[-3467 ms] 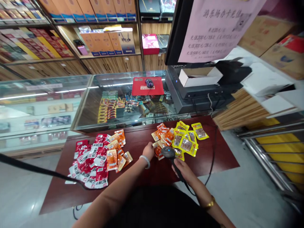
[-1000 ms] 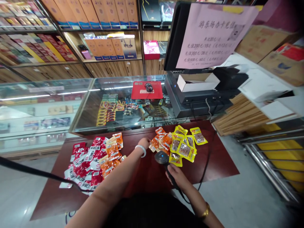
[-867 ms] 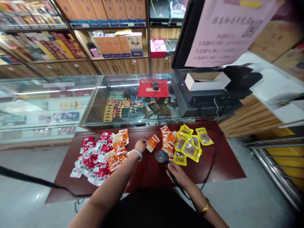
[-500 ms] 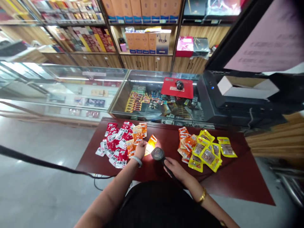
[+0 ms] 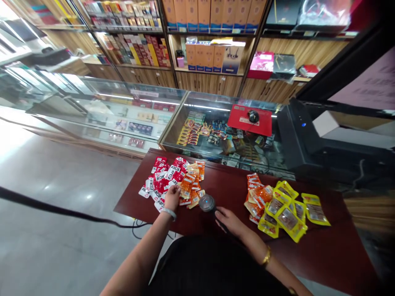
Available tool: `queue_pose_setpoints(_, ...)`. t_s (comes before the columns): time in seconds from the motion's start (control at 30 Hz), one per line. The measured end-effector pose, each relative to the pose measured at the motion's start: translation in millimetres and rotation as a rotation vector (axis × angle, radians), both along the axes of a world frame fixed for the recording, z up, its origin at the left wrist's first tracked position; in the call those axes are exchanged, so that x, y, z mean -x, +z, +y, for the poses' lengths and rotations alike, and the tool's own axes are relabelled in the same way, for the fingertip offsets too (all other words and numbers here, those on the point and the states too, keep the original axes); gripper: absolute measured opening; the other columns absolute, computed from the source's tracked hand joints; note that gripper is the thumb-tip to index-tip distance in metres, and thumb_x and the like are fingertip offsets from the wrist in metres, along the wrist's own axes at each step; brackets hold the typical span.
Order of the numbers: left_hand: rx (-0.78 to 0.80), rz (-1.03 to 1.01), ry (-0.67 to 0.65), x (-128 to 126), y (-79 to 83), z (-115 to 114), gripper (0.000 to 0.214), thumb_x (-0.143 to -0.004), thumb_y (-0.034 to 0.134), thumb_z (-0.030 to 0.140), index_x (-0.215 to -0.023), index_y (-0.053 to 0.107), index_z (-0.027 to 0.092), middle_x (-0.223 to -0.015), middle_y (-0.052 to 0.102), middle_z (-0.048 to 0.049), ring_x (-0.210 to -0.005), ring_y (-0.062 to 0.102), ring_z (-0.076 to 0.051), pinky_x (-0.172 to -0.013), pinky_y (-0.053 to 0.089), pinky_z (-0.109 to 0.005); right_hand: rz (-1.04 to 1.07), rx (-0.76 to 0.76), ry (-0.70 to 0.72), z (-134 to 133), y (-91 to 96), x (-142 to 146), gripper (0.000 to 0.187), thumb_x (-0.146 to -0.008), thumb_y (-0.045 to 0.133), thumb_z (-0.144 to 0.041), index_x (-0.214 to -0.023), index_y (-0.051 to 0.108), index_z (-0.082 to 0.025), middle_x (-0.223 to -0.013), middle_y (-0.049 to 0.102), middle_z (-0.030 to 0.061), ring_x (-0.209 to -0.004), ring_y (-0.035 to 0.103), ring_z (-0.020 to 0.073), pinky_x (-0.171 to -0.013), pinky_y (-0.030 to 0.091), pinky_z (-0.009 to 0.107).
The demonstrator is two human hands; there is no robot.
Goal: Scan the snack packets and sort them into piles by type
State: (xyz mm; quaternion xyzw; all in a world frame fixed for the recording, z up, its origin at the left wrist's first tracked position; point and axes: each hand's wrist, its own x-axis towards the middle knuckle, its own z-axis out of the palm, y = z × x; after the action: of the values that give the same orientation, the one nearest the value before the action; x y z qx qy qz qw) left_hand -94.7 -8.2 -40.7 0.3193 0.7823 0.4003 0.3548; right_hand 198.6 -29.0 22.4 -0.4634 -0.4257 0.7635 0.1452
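My right hand (image 5: 227, 220) is wrapped round the handle of a black barcode scanner (image 5: 206, 203), its head raised just above the dark red table (image 5: 222, 189). My left hand (image 5: 172, 197), with a pale bangle on the wrist, rests on the left pile of red and orange snack packets (image 5: 173, 181), fingers curled on an orange packet (image 5: 187, 187) at the pile's near edge. A second pile of orange packets (image 5: 256, 196) and yellow packets (image 5: 288, 209) lies to the right of the scanner, apart from both hands.
Behind the table stands a glass display counter (image 5: 173, 119) with a red mouse pad and mouse (image 5: 250, 119) on top. A black register unit (image 5: 324, 148) stands at the right. Shelves of boxes (image 5: 210, 53) line the back wall. A black cable (image 5: 61, 211) crosses the floor at left.
My left hand carried one orange packet from the right pile past the scanner, then over to the left pile. The view has swung left, and the scanner has stayed in my right hand.
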Motion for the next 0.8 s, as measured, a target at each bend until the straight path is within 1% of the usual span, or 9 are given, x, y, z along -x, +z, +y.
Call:
queue_pose_setpoints(0.1, 0.108, 0.071, -0.001, 10, -3.2, -3, 0.022, -0.077, 0.058, 0.039, -0.082, 0.058, 0.018, -0.075, 0.063, -0.0023, -0.069, 0.059, -0.016, -0.069, 0.048, -0.028, 0.007, -0.004, -0.032, 0, -4.1, -6, 0.072, -0.072, 0.059, -0.077, -0.108, 0.057, -0.015, -0.054, 0.050, -0.0074, -0.040, 0.040, 0.0070, -0.039, 0.029, 0.020)
queue_pose_setpoints(0.2, 0.208, 0.278, -0.063, 12, 3.7, -7, 0.025, -0.078, 0.058, 0.037, -0.093, 0.059, 0.018, -0.084, 0.064, -0.0057, -0.081, 0.063, -0.021, -0.077, 0.049, -0.033, 0.034, 0.002, -0.080, -1, -5.5, -15, 0.070, -0.073, 0.059, -0.076, -0.108, 0.057, -0.015, -0.053, 0.049, -0.0078, -0.039, 0.039, 0.0070, -0.039, 0.028, 0.020)
queue_pose_setpoints(0.3, 0.193, 0.549, -0.132, 4, 17.6, -4, 0.036, -0.079, 0.060, 0.036, -0.110, 0.057, 0.017, -0.103, 0.061, -0.0111, -0.102, 0.059, -0.027, -0.088, 0.047, -0.039, 0.048, 0.010, -0.142, -3, -2.9, -26, 0.066, -0.074, 0.059, -0.075, -0.105, 0.057, -0.017, -0.052, 0.048, -0.0083, -0.039, 0.038, 0.0069, -0.038, 0.028, 0.020)
queue_pose_setpoints(0.37, 0.144, 0.633, -0.191, -10, 24.0, 5, 0.039, -0.082, 0.057, 0.035, -0.117, 0.054, 0.017, -0.111, 0.058, -0.0128, -0.107, 0.057, -0.027, -0.093, 0.046, -0.041, 0.054, 0.015, -0.194, -4, -0.5, -35, 0.063, -0.075, 0.059, -0.075, -0.102, 0.055, -0.018, -0.052, 0.048, -0.0086, -0.038, 0.038, 0.0067, -0.037, 0.028, 0.020)
queue_pose_setpoints(0.4, 0.111, 0.636, -0.244, -21, 25.2, 11, 0.037, -0.083, 0.056, 0.033, -0.117, 0.054, 0.017, -0.111, 0.058, -0.0126, -0.108, 0.057, -0.027, -0.094, 0.046, -0.042, 0.055, 0.018, -0.225, -5, 0.4, -40, 0.062, -0.075, 0.059, -0.074, -0.100, 0.055, -0.018, -0.052, 0.048, -0.0087, -0.038, 0.037, 0.0066, -0.036, 0.028, 0.019)
queue_pose_setpoints(0.5, 0.000, 0.525, -0.489, -71, 19.7, 35, 0.025, -0.082, 0.057, 0.027, -0.106, 0.059, 0.018, -0.105, 0.061, -0.0097, -0.103, 0.058, -0.024, -0.094, 0.047, -0.040, 0.057, 0.029, -0.331, -11, 1.1, -57, 0.057, -0.076, 0.059, -0.073, -0.094, 0.052, -0.020, -0.054, 0.049, -0.0087, -0.038, 0.037, 0.0062, -0.036, 0.029, 0.019)
queue_pose_setpoints(0.6, -0.061, 0.323, -0.743, -140, 7.8, 58, 0.017, -0.080, 0.059, 0.020, -0.097, 0.063, 0.018, -0.099, 0.065, -0.0074, -0.094, 0.061, -0.020, -0.090, 0.049, -0.035, 0.071, 0.050, -0.442, -21, -0.5, -77, 0.055, -0.074, 0.059, -0.074, -0.088, 0.050, -0.021, -0.054, 0.049, -0.0086, -0.038, 0.036, 0.0063, -0.037, 0.028, 0.019)
queue_pose_setpoints(0.73, -0.034, 0.136, -0.988, -237, -1.9, 80, 0.014, -0.081, 0.059, 0.015, -0.090, 0.068, 0.017, -0.092, 0.070, -0.0056, -0.086, 0.063, -0.017, -0.084, 0.049, -0.030, 0.067, 0.083, -0.607, -38, -3.4, -109, 0.058, -0.070, 0.061, -0.077, -0.081, 0.046, -0.023, -0.053, 0.049, -0.0082, -0.038, 0.037, 0.0067, -0.037, 0.027, 0.020)
queue_pose_setpoints(0.8, 0.008, 0.103, -1.079, -276, -2.6, 90, 0.015, -0.082, 0.058, 0.015, -0.092, 0.069, 0.016, -0.089, 0.070, -0.0048, -0.082, 0.063, -0.015, -0.081, 0.049, -0.028, 0.051, 0.097, -0.689, -47, -4.1, -125, 0.059, -0.068, 0.062, -0.078, -0.078, 0.045, -0.023, -0.051, 0.048, -0.0084, -0.037, 0.036, 0.0064, -0.037, 0.027, 0.020)
